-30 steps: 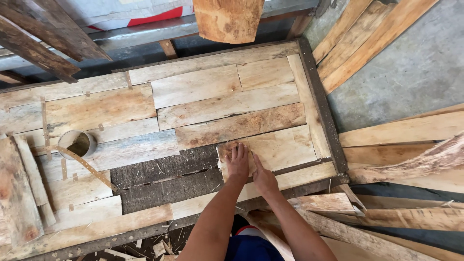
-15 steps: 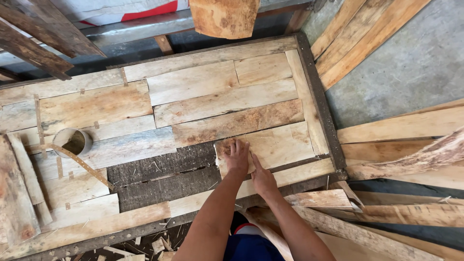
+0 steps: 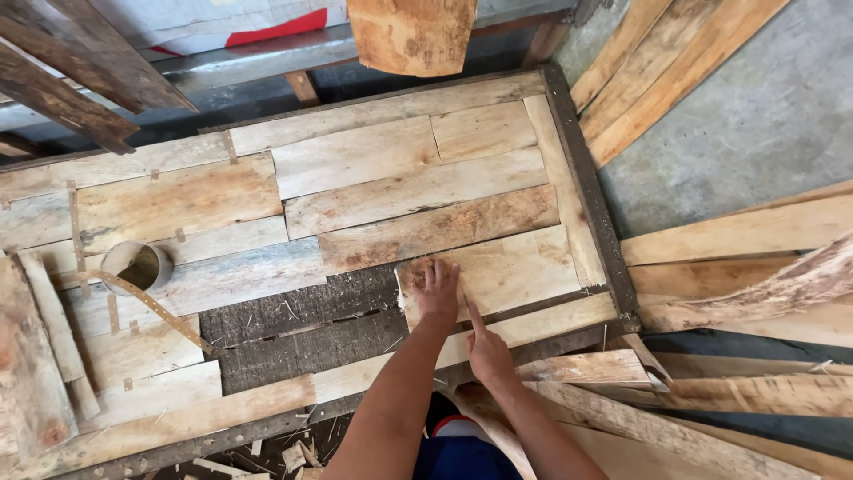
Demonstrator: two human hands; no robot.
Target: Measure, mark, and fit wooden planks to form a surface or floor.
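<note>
Rough woodworking workshop. Offcut boards [image 3: 391,191] fitted edge to edge inside a dark frame [image 3: 591,196]. Raw planks [image 3: 675,62] stacked on bare concrete floor [image 3: 755,133]. Wood chips [image 3: 293,455] scattered below; roll of tape [image 3: 135,265] on the boards.

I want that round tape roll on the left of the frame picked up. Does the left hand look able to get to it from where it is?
Probably yes. The left hand lies flat on a pale wooden board, and only flat boards lie between it and the round tape roll. It is a long sideways stretch, though.
</note>
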